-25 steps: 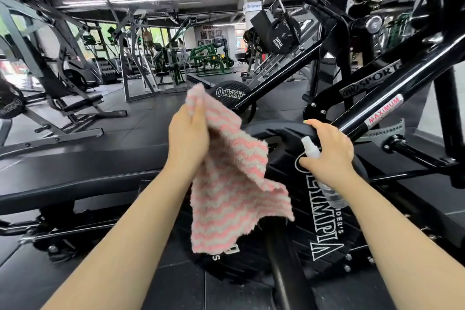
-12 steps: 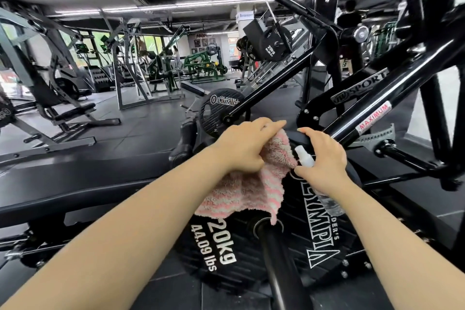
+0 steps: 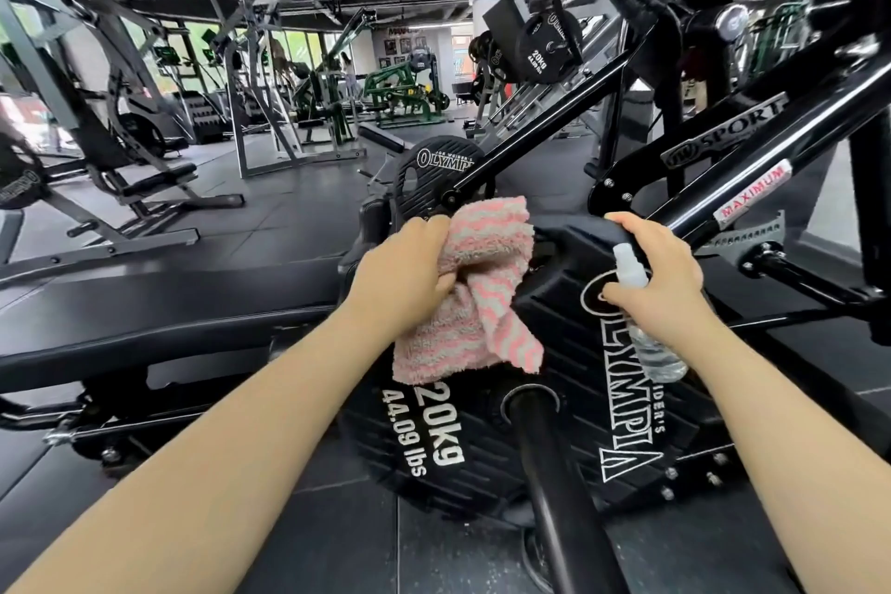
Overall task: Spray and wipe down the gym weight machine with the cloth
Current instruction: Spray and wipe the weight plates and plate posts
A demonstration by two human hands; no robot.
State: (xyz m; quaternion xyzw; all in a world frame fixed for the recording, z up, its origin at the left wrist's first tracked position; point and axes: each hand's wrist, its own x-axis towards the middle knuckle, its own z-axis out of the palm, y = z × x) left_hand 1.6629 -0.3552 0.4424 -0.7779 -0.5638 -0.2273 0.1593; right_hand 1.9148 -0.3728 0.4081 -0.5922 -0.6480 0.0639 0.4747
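A wide gym hall is stretching away under strip lights, its dark rubber floor [image 3: 289,217] carrying grey and green machines [image 3: 395,92] toward the far windows. Close in, the black weight machine [image 3: 752,150] is angling its painted beams up to the right, and a black padded bench [image 3: 159,304] is lying along the left. On the machine's loading bar [image 3: 554,473] a 20kg weight plate [image 3: 554,352] is sitting face-on. The left hand [image 3: 400,275] is gripping the pink-and-grey striped cloth [image 3: 477,285], fingers curled round a bunched fold, pressing it against the plate's upper left while the loose end is hanging over the lettering. The right hand [image 3: 660,275] is holding the clear spray bottle [image 3: 648,328] in its palm, its fingers hooking over the plate's top rim. Compared with half a second ago, the cloth is sitting further left and lower on the plate; the right hand is staying put.
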